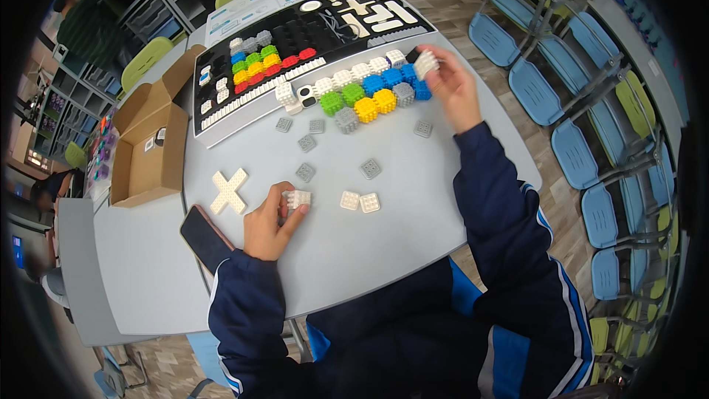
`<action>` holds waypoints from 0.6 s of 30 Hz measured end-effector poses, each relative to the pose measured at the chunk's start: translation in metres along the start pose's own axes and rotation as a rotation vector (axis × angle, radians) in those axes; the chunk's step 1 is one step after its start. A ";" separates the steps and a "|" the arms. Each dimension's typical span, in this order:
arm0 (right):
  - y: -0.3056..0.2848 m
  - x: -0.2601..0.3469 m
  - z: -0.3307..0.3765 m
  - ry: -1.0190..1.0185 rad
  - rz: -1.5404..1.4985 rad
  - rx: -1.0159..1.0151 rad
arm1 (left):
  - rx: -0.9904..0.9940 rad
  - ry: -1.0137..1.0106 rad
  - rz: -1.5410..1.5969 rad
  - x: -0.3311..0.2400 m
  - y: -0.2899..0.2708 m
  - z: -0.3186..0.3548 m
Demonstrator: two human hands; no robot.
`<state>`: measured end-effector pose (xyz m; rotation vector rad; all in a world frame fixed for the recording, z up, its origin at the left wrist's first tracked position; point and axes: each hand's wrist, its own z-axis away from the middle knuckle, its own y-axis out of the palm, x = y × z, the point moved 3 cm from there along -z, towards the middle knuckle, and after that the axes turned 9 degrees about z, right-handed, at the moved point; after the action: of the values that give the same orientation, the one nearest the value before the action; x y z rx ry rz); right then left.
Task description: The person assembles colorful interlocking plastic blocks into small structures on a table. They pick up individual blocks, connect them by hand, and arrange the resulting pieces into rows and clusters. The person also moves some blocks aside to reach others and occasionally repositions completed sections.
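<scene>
Left hand (267, 230) pinching white block (298, 199) mid-table; right hand (452, 83) gripping white cube (425, 63) at cube row's (369, 92) far end

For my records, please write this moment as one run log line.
left hand: holds white block | right hand: holds white cube at cube row end | table: loose grey tiles

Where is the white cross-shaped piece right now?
In the head view, the white cross-shaped piece lies flat on the grey table, on the person's left, between the open cardboard box and the left hand, just above a dark phone.
</scene>
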<state>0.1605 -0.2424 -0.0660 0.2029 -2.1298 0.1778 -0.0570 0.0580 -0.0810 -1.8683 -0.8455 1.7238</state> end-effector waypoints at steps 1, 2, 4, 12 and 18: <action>-0.018 -0.013 -0.006 0.012 0.066 -0.063 | 0.011 -0.002 -0.011 -0.002 0.000 0.000; -0.036 -0.027 -0.008 0.023 0.137 -0.130 | 0.016 0.044 -0.023 -0.005 0.000 -0.001; -0.067 -0.057 -0.010 0.089 0.284 -0.175 | 0.024 0.130 -0.052 -0.010 0.001 -0.002; -0.068 -0.064 -0.001 0.178 0.725 0.108 | 0.004 0.145 -0.044 -0.006 0.001 0.002; -0.060 -0.033 0.001 0.067 0.814 -0.018 | 0.001 0.024 0.374 0.016 0.012 0.005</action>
<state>0.1904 -0.2981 -0.0915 -0.6850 -2.0331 0.6233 -0.0597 0.0607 -0.1012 -2.1466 -0.5065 1.9068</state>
